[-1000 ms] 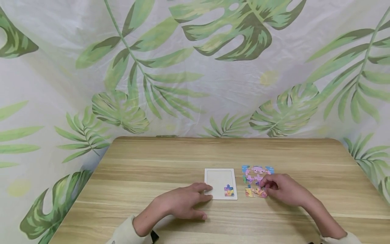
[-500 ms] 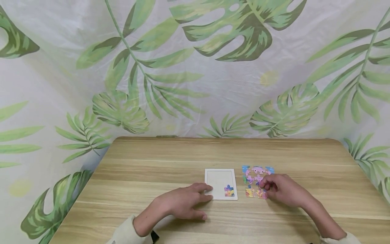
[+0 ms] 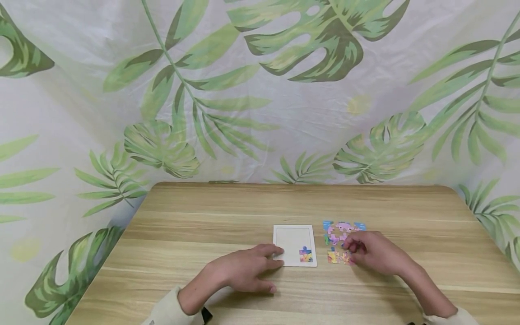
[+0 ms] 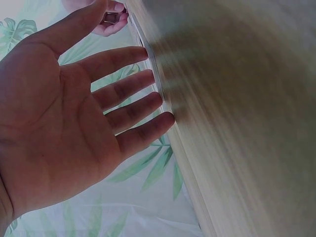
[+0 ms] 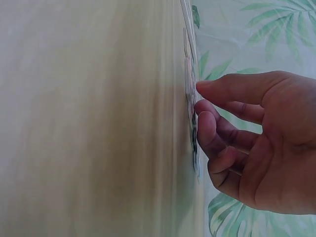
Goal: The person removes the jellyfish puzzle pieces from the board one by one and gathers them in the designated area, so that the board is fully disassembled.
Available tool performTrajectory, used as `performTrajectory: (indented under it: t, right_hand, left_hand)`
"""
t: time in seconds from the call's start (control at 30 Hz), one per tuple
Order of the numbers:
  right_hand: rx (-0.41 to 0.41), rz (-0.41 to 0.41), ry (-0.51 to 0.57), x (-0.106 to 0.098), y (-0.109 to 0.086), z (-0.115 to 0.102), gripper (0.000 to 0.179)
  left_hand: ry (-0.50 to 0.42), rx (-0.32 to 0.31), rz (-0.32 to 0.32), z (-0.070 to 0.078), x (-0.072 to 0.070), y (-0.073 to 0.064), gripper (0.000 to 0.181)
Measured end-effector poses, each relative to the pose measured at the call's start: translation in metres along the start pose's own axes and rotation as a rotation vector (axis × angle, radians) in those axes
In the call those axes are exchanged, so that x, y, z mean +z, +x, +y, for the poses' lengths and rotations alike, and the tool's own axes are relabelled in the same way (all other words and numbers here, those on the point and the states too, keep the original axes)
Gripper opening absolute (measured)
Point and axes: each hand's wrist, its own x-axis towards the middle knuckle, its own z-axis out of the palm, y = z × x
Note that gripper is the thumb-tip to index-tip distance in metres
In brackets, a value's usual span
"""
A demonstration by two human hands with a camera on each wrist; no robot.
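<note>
My left hand (image 3: 249,268) lies with its fingers spread, fingertips at the left edge of a white puzzle frame (image 3: 286,241); the left wrist view shows its open palm. In the frame's lower right corner sits a small joined part of the puzzle (image 3: 306,255), yellow below and blue-purple above. To the right of the frame, my right hand (image 3: 378,253) curls its thumb and fingers down at a yellow-pink puzzle piece (image 3: 345,258), low on the table. In the right wrist view the thumb (image 5: 210,89) and forefinger meet the pieces' edges, a small gap between them. The hand hides part of the pieces.
Several more puzzle pieces (image 3: 344,226), pink and blue, lie in rows beyond the right hand. Another yellow piece (image 3: 333,257) is just left of the pinched one. The wooden table (image 3: 203,207) ends at a leaf-patterned cloth (image 3: 243,113).
My right hand has shifted slightly left, and the yellow-pink puzzle piece at its fingertips now shows closer to its left neighbour. The left hand and frame have stayed put.
</note>
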Motion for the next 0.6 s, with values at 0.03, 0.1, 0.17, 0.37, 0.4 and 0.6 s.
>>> performTrajectory:
  t: [0.03, 0.1, 0.17, 0.37, 0.4, 0.6]
  right_hand:
    - [-0.003, 0.002, -0.005, 0.001, 0.002, -0.001, 0.015]
    - [-0.008, -0.001, -0.008, 0.002, 0.005, -0.005, 0.014]
    - [-0.009, -0.014, 0.016, 0.004, 0.009, -0.009, 0.013]
    - [-0.078, -0.042, 0.03, 0.011, 0.022, -0.021, 0.012]
    - [-0.094, -0.04, 0.015, 0.013, 0.023, -0.023, 0.012]
    - [-0.129, -0.036, -0.039, 0.019, 0.034, -0.031, 0.015]
  left_hand:
    - [0.0, -0.002, -0.001, 0.0, 0.0, 0.0, 0.063]
    - [0.006, -0.001, 0.0, 0.0, 0.0, 0.0, 0.063]
    - [0.02, 0.005, 0.001, 0.0, 0.0, 0.001, 0.063]
    - [0.056, 0.017, -0.003, 0.003, -0.001, 0.002, 0.063]
    - [0.062, 0.02, -0.003, 0.003, -0.002, 0.002, 0.063]
    - [0.082, 0.051, 0.011, 0.006, -0.002, 0.007, 0.061]
